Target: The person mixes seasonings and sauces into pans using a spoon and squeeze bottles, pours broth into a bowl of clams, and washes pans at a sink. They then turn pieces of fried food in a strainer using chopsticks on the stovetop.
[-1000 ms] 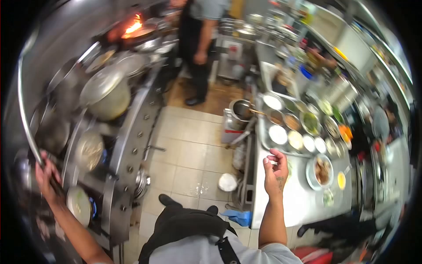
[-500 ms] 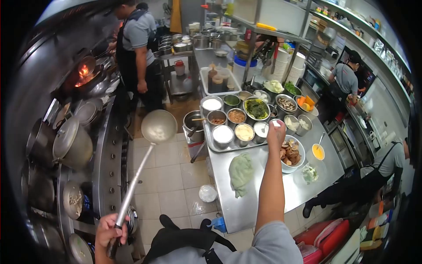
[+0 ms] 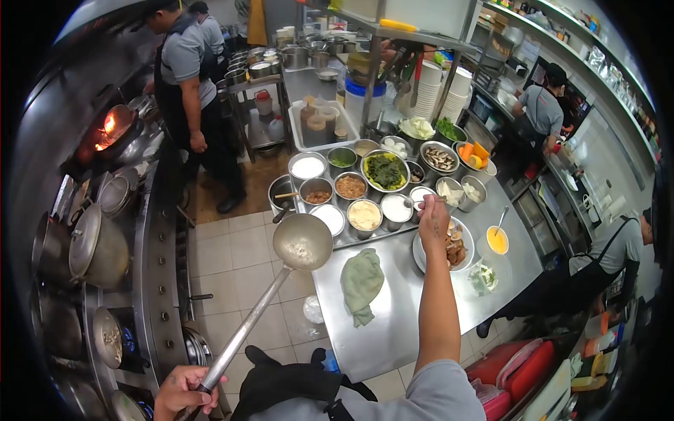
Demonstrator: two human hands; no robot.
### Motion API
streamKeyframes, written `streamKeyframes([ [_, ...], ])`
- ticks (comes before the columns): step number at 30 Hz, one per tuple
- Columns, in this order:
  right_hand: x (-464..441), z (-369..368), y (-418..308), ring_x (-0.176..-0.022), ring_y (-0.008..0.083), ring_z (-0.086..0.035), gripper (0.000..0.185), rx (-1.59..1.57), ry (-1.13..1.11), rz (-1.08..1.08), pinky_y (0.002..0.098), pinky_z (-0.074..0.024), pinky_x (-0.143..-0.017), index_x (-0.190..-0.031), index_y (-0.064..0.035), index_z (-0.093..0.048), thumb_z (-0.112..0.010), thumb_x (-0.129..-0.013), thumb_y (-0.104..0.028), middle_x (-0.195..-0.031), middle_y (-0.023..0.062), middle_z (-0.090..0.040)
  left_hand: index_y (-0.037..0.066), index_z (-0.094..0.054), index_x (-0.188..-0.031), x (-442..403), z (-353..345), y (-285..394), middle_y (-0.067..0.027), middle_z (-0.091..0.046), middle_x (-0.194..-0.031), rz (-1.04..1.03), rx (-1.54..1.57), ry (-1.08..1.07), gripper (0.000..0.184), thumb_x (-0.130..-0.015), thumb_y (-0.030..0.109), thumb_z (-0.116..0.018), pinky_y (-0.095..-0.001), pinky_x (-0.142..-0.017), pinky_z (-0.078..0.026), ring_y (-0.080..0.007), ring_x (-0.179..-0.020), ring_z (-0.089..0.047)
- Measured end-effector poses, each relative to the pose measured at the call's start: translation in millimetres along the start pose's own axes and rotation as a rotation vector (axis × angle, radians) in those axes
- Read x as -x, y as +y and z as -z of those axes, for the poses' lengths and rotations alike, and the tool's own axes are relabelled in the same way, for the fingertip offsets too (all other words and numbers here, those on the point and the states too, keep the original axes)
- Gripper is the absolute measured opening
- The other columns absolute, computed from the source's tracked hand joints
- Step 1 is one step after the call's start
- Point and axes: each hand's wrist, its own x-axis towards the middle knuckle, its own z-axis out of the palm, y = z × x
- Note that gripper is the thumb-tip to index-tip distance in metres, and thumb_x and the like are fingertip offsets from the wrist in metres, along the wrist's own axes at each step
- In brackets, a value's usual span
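Observation:
My left hand (image 3: 186, 391) is wrapped round the handle of a long metal ladle (image 3: 303, 242). The ladle's wide bowl, with some pale stuff in it, hangs beside the table's left edge. My right hand (image 3: 433, 214) pinches a small metal spoon (image 3: 410, 202). Its bowl is at the rim of a steel pot of white powder (image 3: 397, 208); whether it carries anything is too small to tell. Close by stand a pot of pale yellow paste (image 3: 365, 215) and another pot of white powder (image 3: 328, 219). Below my right hand is a white bowl of brown pieces (image 3: 456, 247), partly hidden by my wrist.
A green cloth (image 3: 362, 286) lies on the steel table (image 3: 379, 337). Further right are a cup of yellow liquid (image 3: 498, 241) and chopped greens (image 3: 484, 276). At left runs a stove (image 3: 158, 295) with pots and a flaming wok (image 3: 111, 133). Co-workers stand at left (image 3: 189, 84) and right.
My left hand has swung the ladle right, from over the floor to the table's edge. A spoon now shows in my right hand, and the view has shifted.

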Motion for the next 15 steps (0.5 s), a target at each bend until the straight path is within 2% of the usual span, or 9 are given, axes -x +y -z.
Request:
streamKeyframes([
  [1, 7.4, 2.7, -1.7, -0.060, 0.0109, -0.056, 0.036, -0.079, 0.057, -0.016, 0.0254, -0.0456, -0.057, -0.096, 0.0002, -0.061, -0.045, -0.098, -0.032, -0.072, 0.0056, -0.063, -0.013, -0.055, -0.115, -6.8, -3.1, 4.1, -0.0159, -0.064, -0.074, 0.005, -0.002, -0.001, 0.047, -0.069, -0.006, -0.060, -0.0266, -0.054, -0.050, -0.0164, -0.056, -0.060],
  [2, 12.3, -2.1, 9.0, -0.061, 0.0096, -0.057, 0.035, -0.155, 0.060, -0.024, 0.0246, -0.0461, -0.055, -0.097, -0.0004, -0.061, -0.045, -0.099, -0.032, -0.074, 0.0047, -0.064, -0.012, -0.055, -0.115, -13.4, -7.4, 8.6, -0.0155, -0.064, -0.074, 0.006, -0.013, 0.014, 0.046, -0.069, -0.007, -0.060, -0.0263, -0.054, -0.049, -0.0160, -0.056, -0.060],
  [7, 32.0, -15.8, 6.1, -0.062, 0.0127, -0.059, 0.036, -0.302, 0.066, -0.130, 0.0269, -0.0471, -0.061, -0.095, 0.0032, -0.062, -0.042, -0.100, -0.026, -0.075, 0.0083, -0.065, -0.013, -0.056, -0.113, -41.2, -22.2, 25.1, -0.0151, -0.063, -0.071, -0.022, -0.027, 0.011, 0.045, -0.068, -0.008, -0.059, -0.0262, -0.052, -0.049, -0.0157, -0.053, -0.058],
  [14, 37.5, -18.2, 27.6, -0.063, 0.0138, -0.059, 0.036, -0.305, 0.013, -0.114, 0.0280, -0.0475, -0.064, -0.093, 0.0047, -0.063, -0.043, -0.099, -0.025, -0.078, 0.0095, -0.065, -0.013, -0.055, -0.112, -59.0, -40.7, 42.9, -0.0156, -0.063, -0.071, -0.062, -0.013, 0.006, 0.046, -0.067, -0.007, -0.061, -0.0245, -0.049, -0.049, -0.0155, -0.051, -0.058],
  [15, 35.2, -15.5, 33.0, -0.063, 0.0143, -0.059, 0.036, -0.241, 0.029, -0.061, 0.0284, -0.0477, -0.063, -0.093, 0.0048, -0.063, -0.043, -0.099, -0.025, -0.078, 0.0099, -0.065, -0.013, -0.055, -0.112, -61.6, -43.2, 44.7, -0.0156, -0.063, -0.071, -0.058, -0.014, 0.008, 0.046, -0.067, -0.007, -0.061, -0.0245, -0.049, -0.049, -0.0155, -0.051, -0.058],
])
